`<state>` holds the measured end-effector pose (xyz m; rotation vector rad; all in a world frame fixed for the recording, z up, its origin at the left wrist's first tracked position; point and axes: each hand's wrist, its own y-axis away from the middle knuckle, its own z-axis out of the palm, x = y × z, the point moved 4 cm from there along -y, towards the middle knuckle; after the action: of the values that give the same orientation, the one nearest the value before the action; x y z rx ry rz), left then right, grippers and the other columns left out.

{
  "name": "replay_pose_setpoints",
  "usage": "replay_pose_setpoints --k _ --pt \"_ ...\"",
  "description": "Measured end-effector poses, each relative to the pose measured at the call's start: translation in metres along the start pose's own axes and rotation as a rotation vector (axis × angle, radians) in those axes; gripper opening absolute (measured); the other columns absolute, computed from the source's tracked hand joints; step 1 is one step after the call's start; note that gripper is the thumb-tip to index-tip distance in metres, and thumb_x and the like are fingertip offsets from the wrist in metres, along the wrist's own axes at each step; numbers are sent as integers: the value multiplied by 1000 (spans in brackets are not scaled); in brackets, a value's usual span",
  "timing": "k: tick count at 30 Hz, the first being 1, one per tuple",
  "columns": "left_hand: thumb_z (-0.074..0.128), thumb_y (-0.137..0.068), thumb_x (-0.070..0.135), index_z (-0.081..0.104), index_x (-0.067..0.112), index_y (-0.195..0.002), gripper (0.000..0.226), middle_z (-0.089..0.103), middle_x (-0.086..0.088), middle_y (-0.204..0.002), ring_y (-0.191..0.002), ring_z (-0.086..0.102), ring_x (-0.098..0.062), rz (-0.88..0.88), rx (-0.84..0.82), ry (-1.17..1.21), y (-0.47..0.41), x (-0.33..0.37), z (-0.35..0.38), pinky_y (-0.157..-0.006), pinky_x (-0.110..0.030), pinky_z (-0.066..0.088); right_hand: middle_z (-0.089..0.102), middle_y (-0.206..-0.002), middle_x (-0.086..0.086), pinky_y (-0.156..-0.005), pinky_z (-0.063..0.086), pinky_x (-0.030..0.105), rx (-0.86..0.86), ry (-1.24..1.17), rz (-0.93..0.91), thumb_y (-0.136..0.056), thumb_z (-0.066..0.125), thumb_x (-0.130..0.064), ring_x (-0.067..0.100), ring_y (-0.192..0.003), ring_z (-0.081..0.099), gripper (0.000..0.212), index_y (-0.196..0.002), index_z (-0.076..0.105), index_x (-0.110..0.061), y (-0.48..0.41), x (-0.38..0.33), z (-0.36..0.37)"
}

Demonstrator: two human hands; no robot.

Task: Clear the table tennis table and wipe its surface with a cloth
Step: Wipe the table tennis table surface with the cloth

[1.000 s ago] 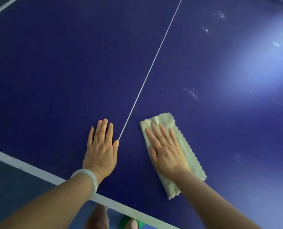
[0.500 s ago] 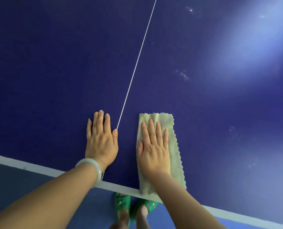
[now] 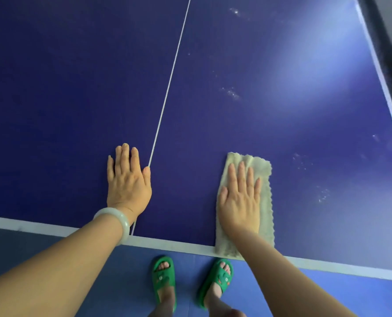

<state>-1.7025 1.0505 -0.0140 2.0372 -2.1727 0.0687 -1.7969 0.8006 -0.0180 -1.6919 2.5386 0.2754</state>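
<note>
right hand [image 3: 239, 205] flat, fingers [image 3: 242, 177] straight, pressing pale yellow-green folded cloth [image 3: 264, 179] onto dark blue bench [image 3: 236, 124] at near white edge | left hand [image 3: 127, 187] flat beside centre line [image 3: 165, 106], fingers together | whitish specks [image 3: 231, 93], maybe dust

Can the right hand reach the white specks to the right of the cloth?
Probably yes: the right hand lies flat on the cloth, and only bare table separates it from the specks.
</note>
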Motion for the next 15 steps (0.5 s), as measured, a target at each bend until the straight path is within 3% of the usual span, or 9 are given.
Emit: replay_pose_setpoints --k 3,8,13,15 --pt "41 -102 28 30 0 -151 57 18 -19 -161 -151 12 -33 -21 -24 91 0 9 -10 -123 -49 11 2 -167 1 -124 -1 47 -2 6 -10 -98 16 -38 22 -154 -4 63 -159 12 -23 -2 2 -2" --pt "47 -100 17 42 5 -146 47 34 -13 -155 -144 32 -30 203 -57 353 32 109 -14 -117 -46 31 -2 -167 0 -123 -4 46 -33 -40 -135 -100 19 -38 19 -153 -11 62 -160 8 -23 -1 7 -5" --pt "38 -103 38 29 8 -153 59 17 -16 -162 -152 8 -31 7 -71 255 49 178 18 -124 -44 8 7 -167 -3 -123 6 45 -82 0 -430 -102 31 -35 18 -154 -3 60 -159 17 -24 20 75 -21" --pt "27 -102 46 25 7 -154 65 17 -17 -162 -152 9 -32 -29 -29 150 54 187 26 -124 -47 8 9 -167 -4 -122 12 46 -110 45 -580 -101 36 -33 19 -154 2 61 -159 18 -25 31 124 -30"
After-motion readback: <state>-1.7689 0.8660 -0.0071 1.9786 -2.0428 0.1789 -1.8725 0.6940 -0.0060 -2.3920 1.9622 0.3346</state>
